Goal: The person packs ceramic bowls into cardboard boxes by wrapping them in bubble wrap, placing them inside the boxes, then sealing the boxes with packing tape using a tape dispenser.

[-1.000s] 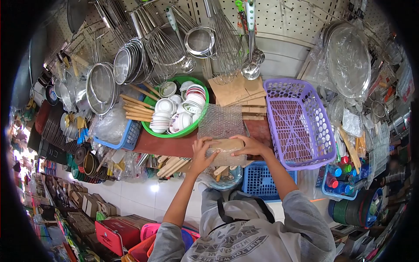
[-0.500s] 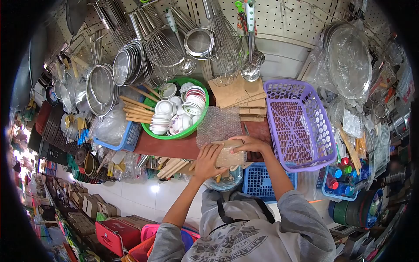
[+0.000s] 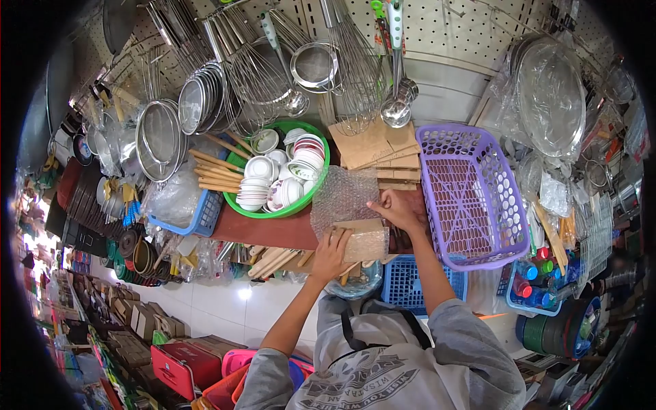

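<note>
A flat cardboard bundle (image 3: 362, 231), partly covered with clear bubble wrap, lies at the near edge of the red-brown shelf. My left hand (image 3: 331, 253) is closed on its left part, fingertips on top. A loose sheet of bubble wrap (image 3: 342, 195) stretches away from the bundle towards the back. My right hand (image 3: 400, 212) is over the right edge of this sheet, its thumb pointing left and its index finger bent and apart from the thumb. Nothing shows between them; the other fingers are partly hidden.
A green basin (image 3: 273, 212) of small white bowls stands left, beside wooden handles. Flat cardboard pieces (image 3: 383, 147) lie behind the wrap. To the right is a purple basket (image 3: 427, 198). Whisks (image 3: 355, 89), strainers (image 3: 160, 140) and ladles (image 3: 396, 113) hang above.
My right hand has let go of the bundle's right side and moved up and right, over the bubble wrap. My left hand has drawn its fingers closer together on the bundle.
</note>
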The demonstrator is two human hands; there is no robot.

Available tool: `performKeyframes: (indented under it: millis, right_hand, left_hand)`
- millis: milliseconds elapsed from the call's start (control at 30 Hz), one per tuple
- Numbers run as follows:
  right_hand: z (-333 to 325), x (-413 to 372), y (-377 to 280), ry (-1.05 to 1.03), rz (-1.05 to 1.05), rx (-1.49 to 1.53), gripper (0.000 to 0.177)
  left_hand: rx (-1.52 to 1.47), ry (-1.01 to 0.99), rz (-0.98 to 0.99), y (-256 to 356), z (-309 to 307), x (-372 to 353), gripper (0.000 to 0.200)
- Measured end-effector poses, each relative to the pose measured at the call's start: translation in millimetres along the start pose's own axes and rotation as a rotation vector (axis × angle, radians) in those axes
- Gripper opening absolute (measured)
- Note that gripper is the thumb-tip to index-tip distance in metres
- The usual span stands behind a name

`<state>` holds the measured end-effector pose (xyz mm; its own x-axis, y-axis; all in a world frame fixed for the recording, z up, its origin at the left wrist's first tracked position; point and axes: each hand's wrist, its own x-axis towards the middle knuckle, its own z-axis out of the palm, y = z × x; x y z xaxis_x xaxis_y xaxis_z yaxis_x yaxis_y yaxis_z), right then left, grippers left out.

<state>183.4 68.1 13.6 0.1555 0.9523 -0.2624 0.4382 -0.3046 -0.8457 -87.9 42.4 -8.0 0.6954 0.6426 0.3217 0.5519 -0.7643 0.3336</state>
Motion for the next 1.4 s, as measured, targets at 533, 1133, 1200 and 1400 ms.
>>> performKeyframes:
  millis: [533, 1133, 1200, 1400]
  right_hand:
    - [22, 15, 67, 0.167, -0.313, 0.182, 0.010]
    - [8, -52, 23, 0.383, -0.538, 0.050, 0.039]
    - [0, -70, 5, 0.264, -0.682, -0.121, 0.045]
    - [11, -90, -7, -0.011, -0.670, -0.298, 0.070]
  left_hand:
    - [-0.043, -0.107, -0.055, 4, -24, 19, 0.103]
    - [-0.133, -0.405, -0.167, -5, -30, 55, 0.100]
    - [-0.150, -0.440, -0.182, -6, -33, 59, 0.102]
    - [-0.209, -0.517, -0.191, -11, -38, 70, 0.106]
